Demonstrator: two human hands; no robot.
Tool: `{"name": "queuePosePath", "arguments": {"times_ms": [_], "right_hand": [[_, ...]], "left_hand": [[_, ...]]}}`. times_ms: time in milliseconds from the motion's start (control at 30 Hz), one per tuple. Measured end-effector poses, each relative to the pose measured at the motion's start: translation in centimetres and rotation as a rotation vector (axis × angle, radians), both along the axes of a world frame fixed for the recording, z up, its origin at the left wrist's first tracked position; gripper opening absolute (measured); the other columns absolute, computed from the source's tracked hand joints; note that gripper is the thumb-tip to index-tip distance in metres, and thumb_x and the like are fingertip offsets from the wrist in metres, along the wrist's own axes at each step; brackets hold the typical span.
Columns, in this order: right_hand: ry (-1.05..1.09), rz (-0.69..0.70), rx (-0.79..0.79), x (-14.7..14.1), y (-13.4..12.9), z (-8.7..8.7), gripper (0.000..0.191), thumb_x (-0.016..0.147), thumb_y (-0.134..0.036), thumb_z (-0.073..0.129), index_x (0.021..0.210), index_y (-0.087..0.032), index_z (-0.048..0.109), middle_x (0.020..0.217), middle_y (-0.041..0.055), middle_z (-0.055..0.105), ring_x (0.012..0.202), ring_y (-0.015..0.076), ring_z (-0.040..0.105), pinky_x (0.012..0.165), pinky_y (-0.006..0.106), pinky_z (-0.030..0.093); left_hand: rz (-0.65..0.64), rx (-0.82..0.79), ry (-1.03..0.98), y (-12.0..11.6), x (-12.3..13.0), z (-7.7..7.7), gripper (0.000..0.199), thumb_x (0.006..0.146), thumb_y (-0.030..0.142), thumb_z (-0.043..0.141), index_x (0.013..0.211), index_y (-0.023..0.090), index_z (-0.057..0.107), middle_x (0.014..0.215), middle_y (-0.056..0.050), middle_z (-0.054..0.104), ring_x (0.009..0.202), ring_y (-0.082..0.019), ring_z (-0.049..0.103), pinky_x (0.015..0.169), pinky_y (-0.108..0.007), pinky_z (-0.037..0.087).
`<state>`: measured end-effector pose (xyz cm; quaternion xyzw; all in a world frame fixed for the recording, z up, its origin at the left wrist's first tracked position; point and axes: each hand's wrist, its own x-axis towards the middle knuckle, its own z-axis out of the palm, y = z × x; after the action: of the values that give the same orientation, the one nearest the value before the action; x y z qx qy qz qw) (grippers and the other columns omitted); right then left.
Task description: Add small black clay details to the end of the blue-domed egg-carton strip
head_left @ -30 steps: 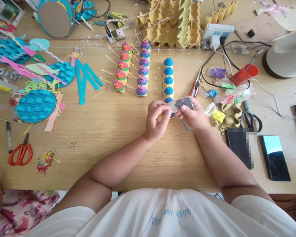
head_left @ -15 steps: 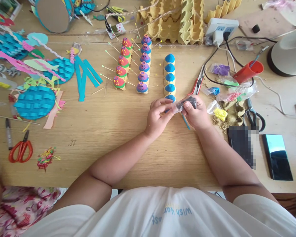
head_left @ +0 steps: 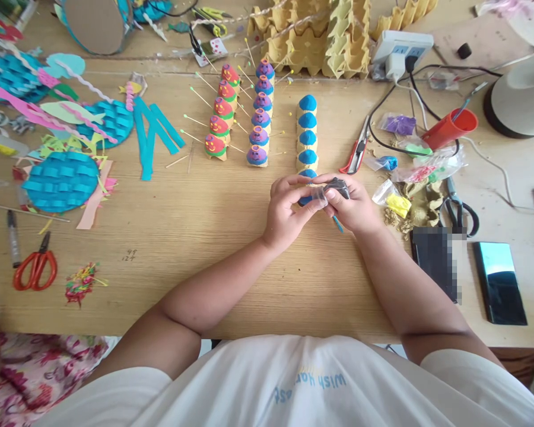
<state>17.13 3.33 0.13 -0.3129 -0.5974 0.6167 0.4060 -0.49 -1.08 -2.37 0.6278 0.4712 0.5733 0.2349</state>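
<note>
Between my two hands is a small clear plastic bag of black clay (head_left: pixel 337 187). My right hand (head_left: pixel 353 204) is closed round the dark lump, thumb on top. The clear end of the bag is pinched in the fingers of my left hand (head_left: pixel 289 210). Just beyond my fingers lies an egg-carton strip (head_left: pixel 308 137) with blue clay on its bumps; its near end is partly hidden by my hands. To its left stand a strip with purple and blue faces (head_left: pixel 260 118) and one with red and green faces (head_left: pixel 221 115), both with pins sticking out.
A red utility knife (head_left: pixel 356 147), bagged yellow clay (head_left: pixel 397 204), black-handled scissors (head_left: pixel 458 213) and a phone (head_left: pixel 501 283) lie to the right. Red-handled scissors (head_left: pixel 35 268) and blue woven discs (head_left: pixel 62 181) lie left. Egg cartons (head_left: pixel 302 50) and a power strip (head_left: pixel 403 44) are at the back.
My left fingers have shifted slightly along the clear end of the bag, closer to the black lump. The lump has turned a little in my right hand.
</note>
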Motion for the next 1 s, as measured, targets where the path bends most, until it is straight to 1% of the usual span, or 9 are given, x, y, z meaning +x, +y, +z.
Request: {"name": "queuePosePath", "arguments": {"times_ms": [200, 400, 533, 633, 733, 833, 900, 933, 1000], "right_hand": [[0.002, 0.015, -0.009, -0.1, 0.0, 0.3, 0.049, 0.089, -0.072, 0.081, 0.102, -0.024, 0.081, 0.054, -0.0063, 0.056, 0.047, 0.0095, 0.043, 0.047, 0.025, 0.032], [0.032, -0.021, -0.055, -0.7, -0.3, 0.5, 0.052, 0.082, -0.071, 0.088, 0.097, -0.022, 0.082, 0.066, -0.0025, 0.070, 0.054, 0.0099, 0.057, 0.052, 0.024, 0.046], [0.038, -0.067, -0.051, -1.1, -0.6, 0.8, 0.049, 0.081, -0.069, 0.090, 0.099, -0.024, 0.083, 0.069, -0.0023, 0.073, 0.055, 0.0102, 0.061, 0.054, 0.025, 0.052], [-0.002, -0.157, -0.048, -0.9, -0.6, 0.6, 0.050, 0.079, -0.071, 0.091, 0.098, -0.026, 0.083, 0.067, -0.0028, 0.070, 0.053, 0.0113, 0.060, 0.052, 0.027, 0.053], [0.017, -0.330, -0.045, -0.4, 0.0, 0.1, 0.054, 0.079, -0.077, 0.086, 0.099, -0.027, 0.080, 0.064, -0.0037, 0.066, 0.051, 0.0124, 0.059, 0.049, 0.027, 0.051], [-0.012, -0.414, 0.019, 0.1, 0.6, -0.5, 0.061, 0.080, -0.083, 0.082, 0.111, -0.030, 0.076, 0.068, -0.0039, 0.065, 0.054, 0.0140, 0.063, 0.052, 0.029, 0.055], [-0.022, -0.401, 0.087, 0.0, 0.7, -0.8, 0.060, 0.084, -0.079, 0.081, 0.120, -0.033, 0.071, 0.073, -0.0049, 0.066, 0.058, 0.0142, 0.065, 0.056, 0.030, 0.058], [-0.014, -0.380, 0.129, -0.1, 0.6, -0.9, 0.056, 0.086, -0.076, 0.082, 0.120, -0.034, 0.068, 0.075, -0.0056, 0.066, 0.059, 0.0138, 0.066, 0.057, 0.029, 0.059], [0.015, -0.328, 0.223, -0.5, 0.4, -0.9, 0.046, 0.090, -0.067, 0.084, 0.115, -0.033, 0.064, 0.080, -0.0057, 0.067, 0.064, 0.0130, 0.068, 0.062, 0.028, 0.060]], "left_hand": [[-0.011, -0.012, -0.041, -0.1, -0.3, 0.2, 0.034, 0.099, 0.061, 0.073, 0.101, 0.030, 0.085, 0.118, -0.007, 0.078, 0.118, -0.023, 0.073, 0.113, -0.045, 0.054], [0.018, -0.026, -0.040, 0.0, -0.5, 0.0, 0.035, 0.102, 0.059, 0.071, 0.099, 0.027, 0.085, 0.114, -0.007, 0.078, 0.116, -0.022, 0.073, 0.110, -0.045, 0.055], [0.033, -0.038, -0.099, 0.0, -0.3, -0.4, 0.031, 0.101, 0.057, 0.073, 0.099, 0.028, 0.085, 0.112, -0.007, 0.076, 0.113, -0.022, 0.073, 0.108, -0.042, 0.056], [0.068, -0.041, -0.192, 0.2, 0.0, -0.6, 0.033, 0.101, 0.058, 0.074, 0.099, 0.027, 0.083, 0.109, -0.006, 0.076, 0.110, -0.020, 0.073, 0.104, -0.039, 0.057], [0.163, -0.085, -0.388, 0.7, 0.1, -0.8, 0.041, 0.101, 0.065, 0.069, 0.101, 0.025, 0.076, 0.102, -0.005, 0.076, 0.101, -0.017, 0.074, 0.095, -0.034, 0.060], [0.249, -0.142, -0.535, 0.9, 0.2, -0.8, 0.052, 0.097, 0.077, 0.065, 0.103, 0.025, 0.070, 0.105, -0.004, 0.079, 0.104, -0.018, 0.078, 0.095, -0.034, 0.062], [0.209, -0.149, -0.532, 0.7, 0.4, -0.6, 0.052, 0.097, 0.078, 0.065, 0.106, 0.026, 0.068, 0.101, -0.003, 0.079, 0.100, -0.017, 0.078, 0.092, -0.034, 0.063], [0.146, -0.141, -0.526, 0.5, 0.5, -0.4, 0.049, 0.098, 0.074, 0.068, 0.113, 0.028, 0.068, 0.101, -0.003, 0.080, 0.099, -0.017, 0.078, 0.088, -0.033, 0.062], [0.007, -0.115, -0.526, 0.1, 0.7, -0.3, 0.045, 0.099, 0.064, 0.074, 0.128, 0.031, 0.063, 0.107, -0.002, 0.080, 0.104, -0.015, 0.077, 0.084, -0.029, 0.060]]}}
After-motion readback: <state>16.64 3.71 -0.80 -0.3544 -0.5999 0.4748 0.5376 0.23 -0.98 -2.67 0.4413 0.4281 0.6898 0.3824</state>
